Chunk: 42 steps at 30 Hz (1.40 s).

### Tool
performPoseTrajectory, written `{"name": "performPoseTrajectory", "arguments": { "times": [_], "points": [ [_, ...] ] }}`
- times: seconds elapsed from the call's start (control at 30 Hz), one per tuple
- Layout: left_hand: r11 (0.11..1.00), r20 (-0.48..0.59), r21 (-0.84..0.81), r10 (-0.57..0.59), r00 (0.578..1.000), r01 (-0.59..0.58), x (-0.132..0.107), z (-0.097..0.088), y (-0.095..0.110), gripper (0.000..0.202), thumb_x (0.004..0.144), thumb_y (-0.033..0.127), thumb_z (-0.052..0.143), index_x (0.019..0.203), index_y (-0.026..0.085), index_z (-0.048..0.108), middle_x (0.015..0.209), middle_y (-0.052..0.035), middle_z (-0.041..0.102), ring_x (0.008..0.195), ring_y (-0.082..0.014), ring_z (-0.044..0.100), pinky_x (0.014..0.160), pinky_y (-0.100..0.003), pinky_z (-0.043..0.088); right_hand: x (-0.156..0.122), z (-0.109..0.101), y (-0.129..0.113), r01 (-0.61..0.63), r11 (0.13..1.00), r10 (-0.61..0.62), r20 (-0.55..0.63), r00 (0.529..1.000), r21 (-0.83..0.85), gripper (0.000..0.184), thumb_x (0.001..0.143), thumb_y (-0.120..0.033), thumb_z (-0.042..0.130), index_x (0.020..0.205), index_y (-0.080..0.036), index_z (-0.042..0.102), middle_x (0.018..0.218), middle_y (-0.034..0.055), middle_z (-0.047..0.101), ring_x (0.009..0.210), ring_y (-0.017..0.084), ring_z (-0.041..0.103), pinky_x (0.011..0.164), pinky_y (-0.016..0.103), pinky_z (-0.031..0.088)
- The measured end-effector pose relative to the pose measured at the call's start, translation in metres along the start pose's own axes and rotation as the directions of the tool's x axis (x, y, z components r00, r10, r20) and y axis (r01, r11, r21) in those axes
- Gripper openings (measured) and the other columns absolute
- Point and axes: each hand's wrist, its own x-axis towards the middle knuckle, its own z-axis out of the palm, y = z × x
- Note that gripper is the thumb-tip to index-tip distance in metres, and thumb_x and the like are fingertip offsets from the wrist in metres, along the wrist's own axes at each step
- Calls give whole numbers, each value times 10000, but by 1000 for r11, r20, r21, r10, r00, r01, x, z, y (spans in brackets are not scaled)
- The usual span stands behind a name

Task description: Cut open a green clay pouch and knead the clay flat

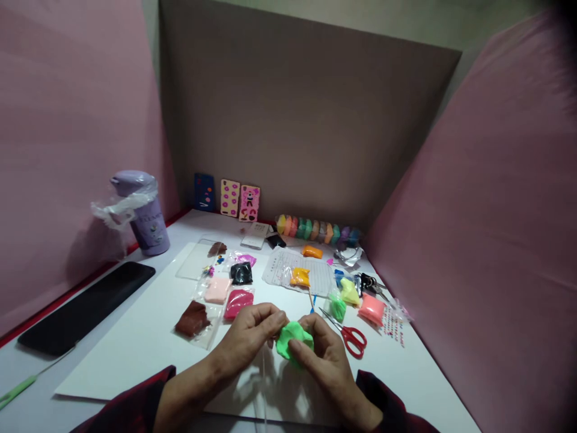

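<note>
An uneven, bright green lump of soft clay [294,341] is held up between both hands, above a flat white board [148,343]. The right hand's [328,355] grip is closed on it, thumb across the near face, fingers mostly hidden behind; the left hand's [247,335] grip pinches its left edge, fingertips partly covered. Roughly round, its broad face turns toward the camera; I cannot tell a long axis.

From my remote post I couldn't read the paper's [323,273] writing, too small for me. The clay [294,340] hid some of the right hand's [325,356] fingertips, while my view's edges cut off the green tool [18,390] and both sleeves [133,402].
</note>
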Motion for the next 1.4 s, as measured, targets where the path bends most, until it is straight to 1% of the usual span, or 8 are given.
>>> {"name": "performPoseTrajectory", "arguments": {
  "times": [0.2,0.4,0.53,0.67,0.77,0.97,1.2,1.4],
  "points": [
    [996,0,-52,-74,997,74,2,-2,-4,308,719,399,684,660,123,560,611,23,496,593,-103,419,582,-243,319,-2,2,-5,9,999,-7,53,999,-36,209,796,-316,682,795,-189,516,703,-35,487,659,117,447,600,232,369],
    [987,-3,-88,-132,991,131,2,-1,-3,303,618,360,771,665,119,593,637,-7,579,611,-124,502,589,-255,369,0,2,-3,-47,996,44,33,998,72,252,749,-350,725,776,-186,535,684,-31,505,633,120,462,572,232,371],
    [984,-4,-131,-119,993,117,1,1,-2,301,632,359,774,666,115,601,612,9,557,583,-103,481,570,-236,356,0,2,-2,-73,986,69,30,997,152,283,722,-366,749,766,-186,535,655,-37,515,593,110,468,548,220,366],
    [978,34,-193,-80,996,85,4,-2,-9,410,755,514,633,670,114,617,587,1,538,546,-96,446,542,-233,342,2,2,-3,-56,977,58,-3,998,207,289,733,-371,741,776,-183,525,646,-33,542,559,99,473,526,210,368],
    [987,28,-144,-70,997,73,4,-3,-10,413,760,516,626,654,118,602,568,6,527,539,-97,443,536,-232,335,3,2,-3,-44,973,49,-16,999,228,305,725,-382,744,779,-184,518,637,-33,557,541,98,470,510,209,372],
    [996,-7,-61,-58,998,58,-1,0,1,304,654,361,762,706,123,581,653,5,563,618,-117,508,590,-242,385,3,4,-5,-68,972,78,-35,996,224,313,704,-376,763,755,-186,519,616,-44,537,527,93,464,498,203,368],
    [988,-55,152,12,998,-4,-3,-2,1,161,744,283,665,710,134,612,661,3,584,635,-116,501,594,-237,384,3,5,-6,-58,976,70,-48,996,211,304,692,-369,773,752,-183,539,630,-41,547,537,95,482,501,202,383],
    [996,-41,69,-49,998,52,0,-6,10,187,731,296,645,648,129,631,587,0,594,549,-104,488,541,-232,383,2,4,-6,-74,967,88,-50,995,242,312,689,-381,772,766,-189,539,629,-31,572,526,109,494,495,215,381]
  ]
}}
